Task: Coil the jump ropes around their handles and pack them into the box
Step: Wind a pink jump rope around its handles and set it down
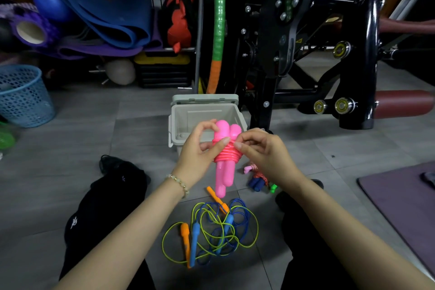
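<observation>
Head view: two pink handles (pixel 223 172) are held upright side by side, bound by one pink coil (pixel 227 154), just in front of one open box (pixel 179 122). The handles are gripped by the left hand (pixel 200 150); the coil is pinched by the right hand (pixel 261 153). Two loose ropes (pixel 211 231), four handles in all, lie tangled between the legs (pixel 106 207). One small heap (pixel 257 180) of further ropes lies near the box's right edge; bare tiles (pixel 141 129) are seen left of the box.
</observation>
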`<action>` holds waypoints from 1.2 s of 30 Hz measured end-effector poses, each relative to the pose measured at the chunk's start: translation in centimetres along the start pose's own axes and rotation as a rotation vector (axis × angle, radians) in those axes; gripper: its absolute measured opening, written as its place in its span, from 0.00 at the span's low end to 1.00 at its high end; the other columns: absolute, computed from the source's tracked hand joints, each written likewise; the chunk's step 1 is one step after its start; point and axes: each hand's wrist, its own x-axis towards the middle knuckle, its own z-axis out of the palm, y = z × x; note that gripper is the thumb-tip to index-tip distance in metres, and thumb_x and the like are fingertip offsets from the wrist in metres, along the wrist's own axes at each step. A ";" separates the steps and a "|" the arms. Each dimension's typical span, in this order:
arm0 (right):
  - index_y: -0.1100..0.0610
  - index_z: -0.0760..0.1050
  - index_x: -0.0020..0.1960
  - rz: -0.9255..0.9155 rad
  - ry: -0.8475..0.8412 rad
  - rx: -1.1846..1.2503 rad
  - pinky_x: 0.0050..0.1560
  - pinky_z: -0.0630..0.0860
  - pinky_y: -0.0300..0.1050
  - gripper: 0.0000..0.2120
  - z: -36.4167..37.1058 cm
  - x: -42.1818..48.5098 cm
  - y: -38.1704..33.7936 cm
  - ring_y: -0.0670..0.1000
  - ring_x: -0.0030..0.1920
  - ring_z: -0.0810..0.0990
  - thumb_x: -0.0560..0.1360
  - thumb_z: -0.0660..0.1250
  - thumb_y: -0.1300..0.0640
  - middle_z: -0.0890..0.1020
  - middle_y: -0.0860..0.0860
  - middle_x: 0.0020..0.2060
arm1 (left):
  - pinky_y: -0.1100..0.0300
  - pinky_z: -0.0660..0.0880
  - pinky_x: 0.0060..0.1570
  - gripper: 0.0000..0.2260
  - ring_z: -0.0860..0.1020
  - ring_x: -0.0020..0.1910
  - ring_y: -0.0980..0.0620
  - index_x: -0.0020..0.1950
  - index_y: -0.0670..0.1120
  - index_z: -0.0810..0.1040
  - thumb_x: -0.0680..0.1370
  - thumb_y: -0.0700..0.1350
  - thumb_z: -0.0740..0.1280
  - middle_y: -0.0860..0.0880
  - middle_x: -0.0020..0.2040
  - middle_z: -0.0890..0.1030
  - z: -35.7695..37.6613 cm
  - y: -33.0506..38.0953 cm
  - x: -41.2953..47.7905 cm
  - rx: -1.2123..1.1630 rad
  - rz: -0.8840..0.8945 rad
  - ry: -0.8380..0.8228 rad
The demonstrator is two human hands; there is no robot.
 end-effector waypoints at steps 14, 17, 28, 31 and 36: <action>0.49 0.76 0.44 -0.082 0.036 -0.011 0.43 0.75 0.33 0.12 1.7 -0.3 -0.2 0.45 0.41 0.76 0.75 0.67 0.66 0.77 0.47 0.42 | 0.42 0.76 0.57 0.07 0.80 0.45 0.44 0.47 0.47 0.78 0.79 0.48 0.62 0.43 0.44 0.82 0.5 -0.7 0.1 -0.174 -0.296 0.027; 0.52 0.80 0.48 -0.165 0.103 -0.201 0.48 0.78 0.43 0.06 1.9 -0.6 -0.1 0.47 0.44 0.78 0.73 0.71 0.61 0.74 0.42 0.44 | 0.53 0.77 0.50 0.07 0.80 0.42 0.52 0.47 0.45 0.78 0.79 0.47 0.63 0.45 0.43 0.81 0.4 -0.6 0.4 -0.105 -0.224 0.019; 0.53 0.76 0.39 0.014 0.210 -0.291 0.36 0.72 0.40 0.06 3.4 0.0 -0.6 0.45 0.33 0.72 0.70 0.73 0.59 0.74 0.47 0.32 | 0.69 0.73 0.34 0.08 0.76 0.30 0.65 0.40 0.47 0.75 0.79 0.42 0.63 0.52 0.34 0.77 0.8 -0.8 0.6 -0.038 -0.101 0.104; 0.52 0.74 0.40 -0.031 0.117 -0.371 0.36 0.68 0.34 0.07 3.0 0.0 0.0 0.44 0.34 0.71 0.73 0.70 0.61 0.72 0.45 0.34 | 0.54 0.77 0.42 0.08 0.77 0.34 0.56 0.40 0.45 0.76 0.78 0.46 0.64 0.49 0.35 0.78 0.6 -1.2 0.5 -0.063 -0.175 0.111; 0.49 0.71 0.42 -0.086 -0.017 -0.182 0.38 0.75 0.35 0.09 1.6 -0.3 0.4 0.53 0.40 0.80 0.77 0.64 0.62 0.78 0.56 0.40 | 0.51 0.80 0.47 0.15 0.82 0.34 0.50 0.46 0.40 0.77 0.79 0.52 0.62 0.42 0.39 0.82 1.1 -0.8 0.7 -0.574 -0.580 0.074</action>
